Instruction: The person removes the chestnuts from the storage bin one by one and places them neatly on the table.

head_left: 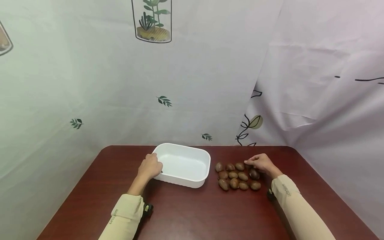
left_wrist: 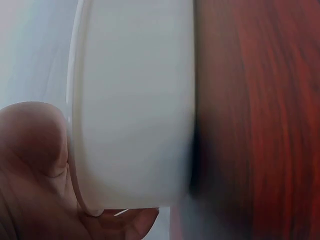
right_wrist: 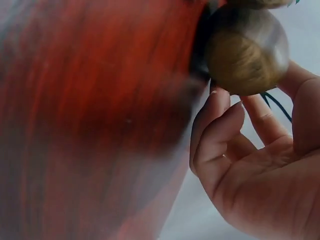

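A white rectangular basin (head_left: 183, 183) rests on the table, left of the middle. My left hand (head_left: 151, 166) grips its left rim; in the left wrist view, the basin's pale side wall (left_wrist: 135, 105) stands beside the thumb and fingers (left_wrist: 35, 135). To the right of the basin lie several glossy brown egg-shaped pieces (head_left: 233, 175) in rough rows. At their back right corner, my right hand (head_left: 261, 162) reaches down, thumb and fingers curled round one piece. A nearer rounded brown piece (right_wrist: 245, 55) hides those fingertips (right_wrist: 232, 117) in part.
The dark red wooden table (head_left: 192, 213) has rounded far corners. Close behind it hangs a pale cloth backdrop (head_left: 192, 83) with printed leaves and a plant jar. Both forearms wear light sleeves (head_left: 295, 200), with dark wrist gear below the cuffs.
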Motion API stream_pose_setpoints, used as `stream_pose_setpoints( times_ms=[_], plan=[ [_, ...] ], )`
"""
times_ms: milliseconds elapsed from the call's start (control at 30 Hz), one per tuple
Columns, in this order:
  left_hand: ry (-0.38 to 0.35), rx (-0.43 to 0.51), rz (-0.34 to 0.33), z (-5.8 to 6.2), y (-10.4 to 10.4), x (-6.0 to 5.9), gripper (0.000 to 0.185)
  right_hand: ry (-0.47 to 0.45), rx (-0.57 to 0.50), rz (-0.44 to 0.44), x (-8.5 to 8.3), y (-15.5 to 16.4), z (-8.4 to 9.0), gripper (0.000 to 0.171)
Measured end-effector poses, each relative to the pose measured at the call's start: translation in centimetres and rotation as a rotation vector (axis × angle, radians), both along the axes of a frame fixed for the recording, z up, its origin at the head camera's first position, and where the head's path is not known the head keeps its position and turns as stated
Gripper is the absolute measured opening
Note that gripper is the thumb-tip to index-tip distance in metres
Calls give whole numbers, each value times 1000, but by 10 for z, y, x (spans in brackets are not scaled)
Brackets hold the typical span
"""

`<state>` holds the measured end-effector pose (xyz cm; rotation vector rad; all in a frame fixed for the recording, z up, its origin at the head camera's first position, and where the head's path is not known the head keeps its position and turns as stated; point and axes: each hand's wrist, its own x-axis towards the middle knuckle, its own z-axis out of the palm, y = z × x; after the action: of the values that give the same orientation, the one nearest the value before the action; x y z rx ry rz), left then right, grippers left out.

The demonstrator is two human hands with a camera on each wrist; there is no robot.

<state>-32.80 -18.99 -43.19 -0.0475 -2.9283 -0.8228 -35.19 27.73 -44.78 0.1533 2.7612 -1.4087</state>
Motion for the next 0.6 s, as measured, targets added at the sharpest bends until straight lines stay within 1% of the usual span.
stream_pose_setpoints(
  times_ms=[100,200,300,333,400,533,600],
  plan=[
    [-11,60,-13,2,-3,0,58,69,91,-4,5,-4,6,26],
    [-17,109,-23,3,-5,-2,58,192,186,-14,9,-19,17,24],
    [-22,121,-21,4,-7,-3,58,292,207,9,9,-44,28,22],
    [-26,121,-18,4,-7,-3,59,301,189,29,9,-54,32,23],
    [-26,120,-17,3,-7,-3,59,295,110,82,9,-77,39,24],
    [-30,125,-23,2,-5,-2,60,221,-135,169,11,-130,51,27],
    [-26,123,-21,2,-3,-1,61,200,-218,208,12,-159,54,26]
  ],
)
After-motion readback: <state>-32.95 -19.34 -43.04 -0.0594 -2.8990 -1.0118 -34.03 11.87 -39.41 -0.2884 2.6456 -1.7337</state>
